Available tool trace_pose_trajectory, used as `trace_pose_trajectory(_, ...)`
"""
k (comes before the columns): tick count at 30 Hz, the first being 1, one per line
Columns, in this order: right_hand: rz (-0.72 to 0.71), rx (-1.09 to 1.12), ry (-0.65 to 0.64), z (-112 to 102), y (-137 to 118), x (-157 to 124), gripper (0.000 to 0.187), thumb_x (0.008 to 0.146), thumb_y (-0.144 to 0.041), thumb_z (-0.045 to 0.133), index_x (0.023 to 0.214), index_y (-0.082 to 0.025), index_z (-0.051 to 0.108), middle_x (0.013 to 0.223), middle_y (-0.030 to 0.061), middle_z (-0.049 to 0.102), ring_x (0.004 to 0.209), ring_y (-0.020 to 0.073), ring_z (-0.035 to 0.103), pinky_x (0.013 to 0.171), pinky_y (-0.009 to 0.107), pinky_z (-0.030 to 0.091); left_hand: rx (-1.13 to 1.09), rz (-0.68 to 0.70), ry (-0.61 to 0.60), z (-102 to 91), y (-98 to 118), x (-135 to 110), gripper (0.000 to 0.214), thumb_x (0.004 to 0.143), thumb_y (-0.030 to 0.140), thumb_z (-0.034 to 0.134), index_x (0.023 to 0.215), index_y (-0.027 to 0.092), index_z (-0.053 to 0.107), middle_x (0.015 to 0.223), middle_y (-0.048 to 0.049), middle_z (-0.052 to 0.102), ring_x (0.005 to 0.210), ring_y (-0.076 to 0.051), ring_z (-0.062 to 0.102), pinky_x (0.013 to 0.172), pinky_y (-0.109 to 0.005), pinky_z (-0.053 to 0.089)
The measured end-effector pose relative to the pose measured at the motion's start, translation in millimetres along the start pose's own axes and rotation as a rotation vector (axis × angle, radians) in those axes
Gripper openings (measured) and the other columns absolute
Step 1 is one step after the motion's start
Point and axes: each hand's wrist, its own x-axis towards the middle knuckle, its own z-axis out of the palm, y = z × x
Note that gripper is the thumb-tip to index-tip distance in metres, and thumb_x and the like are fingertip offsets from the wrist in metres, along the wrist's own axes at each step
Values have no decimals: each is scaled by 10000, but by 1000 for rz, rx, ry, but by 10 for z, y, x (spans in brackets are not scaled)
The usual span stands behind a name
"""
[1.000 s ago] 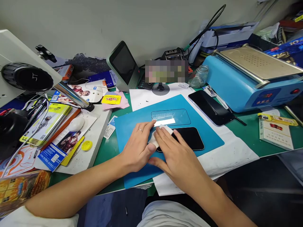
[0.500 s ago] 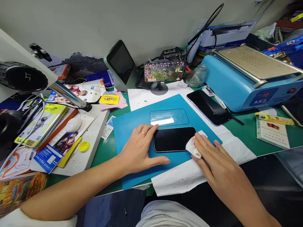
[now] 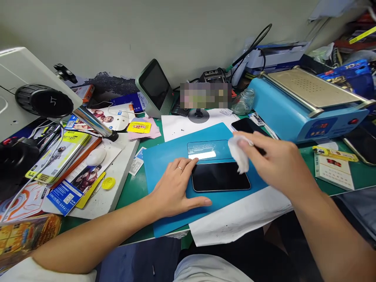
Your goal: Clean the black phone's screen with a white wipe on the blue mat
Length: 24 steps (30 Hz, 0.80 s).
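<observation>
A black phone (image 3: 220, 177) lies screen-up on a blue work mat (image 3: 164, 160). My left hand (image 3: 173, 192) rests flat on the mat against the phone's left end, fingers spread, a ring on one finger. My right hand (image 3: 273, 160) hovers above the phone's right end and pinches a small white wipe (image 3: 238, 152), lifted off the screen. Just behind the phone a clear screen protector (image 3: 209, 149) lies on the mat.
A blue heating machine (image 3: 305, 105) stands at the right, a second dark phone (image 3: 246, 126) beside it. A small phone on a stand (image 3: 202, 98), a grey speaker (image 3: 154, 88) and a glass jar (image 3: 245, 100) sit behind. Boxes and packets (image 3: 67, 156) crowd the left. White paper (image 3: 235, 219) underlies the mat.
My right hand wiped along the phone from its left end to its right end, then lifted up and back with the wipe. My left hand stayed at the phone's left end.
</observation>
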Motion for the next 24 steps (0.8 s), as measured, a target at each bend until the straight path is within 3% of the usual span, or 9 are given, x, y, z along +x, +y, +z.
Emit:
trace_pose_trajectory(2,53,-94,-100,-6,131,293,483,998,-457,484,1384,-208,634,1286,116,719,1181,398,671,934,550,568,1,2,-2,0,2,-3,998,821,803,620,1532,167,326,1421,-175,531,1281,-366,479,1056,-559,432)
trace_pose_trajectory(5,-12,-174,-170,108,226,498,659,973,-496,486,1509,-112,477,1436,189,605,1283,423,586,993,573,514,3,11,-3,-5,5,5,962,834,785,624,1520,171,345,1419,-174,534,1282,-364,485,1059,-562,436)
trace_pose_trajectory(8,-118,-155,-404,274,217,528,677,932,-536,530,1482,-143,505,1438,168,600,1333,384,535,1051,524,475,17,23,2,-12,4,18,938,836,768,638,1503,166,369,1417,-176,534,1281,-367,487,1063,-569,436)
trace_pose_trajectory(11,-149,-155,-574,384,197,559,697,826,-560,660,1394,-163,585,1335,166,630,1258,377,566,996,484,501,25,29,8,-17,4,24,909,845,752,642,1488,161,388,1399,-175,538,1274,-366,489,1053,-566,446)
trace_pose_trajectory(17,-121,-185,-567,356,176,623,530,733,-554,760,1109,-199,647,1129,141,623,1093,362,592,814,440,528,-28,-4,8,-13,8,9,866,860,720,650,1488,193,371,1393,-162,523,1270,-366,493,1048,-572,453)
trace_pose_trajectory(22,-236,39,-341,192,115,311,202,997,-410,493,1037,-226,567,1139,101,629,1064,270,616,868,403,503,-227,-140,134,8,-5,-25,770,933,635,606,1497,220,286,1434,-167,448,1336,-345,459,1083,-538,443)
trace_pose_trajectory(24,-282,146,-277,143,111,102,163,1027,-339,462,1039,-234,587,1114,78,665,1052,238,646,887,379,511,-267,-157,160,10,-11,-34,757,950,621,584,1506,227,258,1448,-169,429,1345,-345,448,1092,-540,431)
